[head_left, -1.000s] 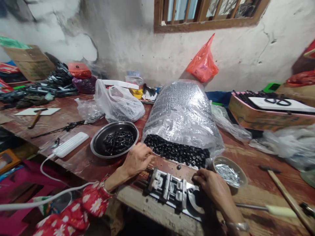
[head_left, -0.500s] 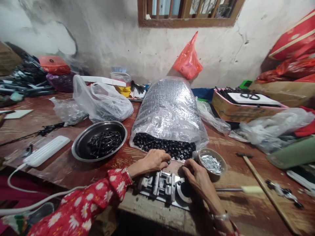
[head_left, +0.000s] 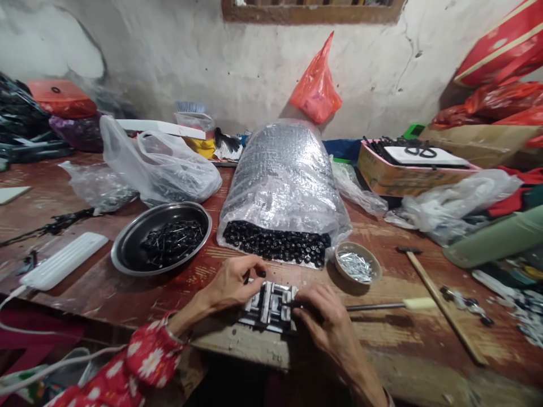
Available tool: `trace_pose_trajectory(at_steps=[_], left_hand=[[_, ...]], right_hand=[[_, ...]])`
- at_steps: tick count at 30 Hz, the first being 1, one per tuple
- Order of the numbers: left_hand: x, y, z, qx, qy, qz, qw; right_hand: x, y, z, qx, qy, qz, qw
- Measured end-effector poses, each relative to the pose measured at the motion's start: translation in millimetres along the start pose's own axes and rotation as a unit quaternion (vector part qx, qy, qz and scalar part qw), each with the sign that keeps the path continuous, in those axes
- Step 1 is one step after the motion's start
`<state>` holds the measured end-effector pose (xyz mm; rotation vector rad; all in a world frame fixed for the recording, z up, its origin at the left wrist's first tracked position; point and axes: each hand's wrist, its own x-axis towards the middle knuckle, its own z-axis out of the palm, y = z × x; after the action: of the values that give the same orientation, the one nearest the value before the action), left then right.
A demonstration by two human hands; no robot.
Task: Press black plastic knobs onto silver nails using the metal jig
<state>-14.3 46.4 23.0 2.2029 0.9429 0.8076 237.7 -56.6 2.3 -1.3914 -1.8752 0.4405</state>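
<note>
My left hand [head_left: 233, 284] is bent over the left side of a small metal jig [head_left: 274, 305] at the table's front edge. Its fingertips pinch a small black part [head_left: 262, 274]. Curled over the jig's right end is my right hand [head_left: 326, 314], covering that end; whatever its fingers hold, if anything, is hidden. Just behind the jig, a silver padded sack [head_left: 284, 175] lies with its mouth towards me, full of small round black parts [head_left: 275, 244]. A little bowl [head_left: 377, 271] of silver nail-like pins [head_left: 356, 266] stands behind my right hand.
At left stand a steel bowl [head_left: 207, 223] of black pieces and a white power strip [head_left: 63, 261]. A yellow-handled rod [head_left: 418, 303] and a hammer [head_left: 441, 305] lie right. Plastic bags [head_left: 165, 164] and a box [head_left: 403, 175] line the back.
My left hand has drawn back from the sack's mouth towards the jig with the small black part. My right hand has come down onto the jig's right end. The view has tilted down.
</note>
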Motion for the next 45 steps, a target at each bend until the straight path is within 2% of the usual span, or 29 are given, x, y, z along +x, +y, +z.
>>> trace_pose_trajectory(at_steps=[3, 7, 10, 19, 27, 32, 35, 40, 43, 45], left_hand=[[-29, 4, -3.2, -0.006, 0.022, 0.026, 0.999], [-51, 1, 5.5, 0.006, 0.026, 0.057, 0.998], [-60, -3, 13.4, 0.033, 0.044, 0.041, 0.998], [-69, -6, 24.4, 0.101, 0.055, 0.039, 0.993], [-65, -6, 23.2, 0.06, 0.067, 0.013, 0.996], [-65, -6, 29.9, 0.062, 0.062, -0.011, 0.996], [-60, -3, 21.8, 0.045, 0.03, -0.036, 0.998], [-38, 6, -6.8, 0.012, -0.046, -0.024, 0.999], [-17, 6, -10.4, 0.032, -0.017, -0.01, 0.999], [0, 2, -4.6, 0.077, -0.002, -0.009, 0.997]], right_hand=[[-8, -9, 8, -0.036, -0.013, -0.041, 0.998], [-14, -17, 17, -0.071, -0.025, -0.081, 0.994], [-15, -21, 22, -0.089, -0.024, -0.082, 0.992], [-15, -27, 40, -0.124, 0.045, -0.042, 0.99], [-17, -26, 49, -0.123, 0.099, -0.049, 0.986], [-18, -25, 52, -0.135, 0.099, -0.051, 0.985], [-18, -24, 45, -0.125, 0.079, -0.054, 0.987], [-9, -15, 20, -0.008, 0.026, -0.025, 0.999], [11, -1, 10, 0.025, 0.037, 0.001, 0.999], [30, 10, 9, -0.021, 0.037, 0.015, 0.999]])
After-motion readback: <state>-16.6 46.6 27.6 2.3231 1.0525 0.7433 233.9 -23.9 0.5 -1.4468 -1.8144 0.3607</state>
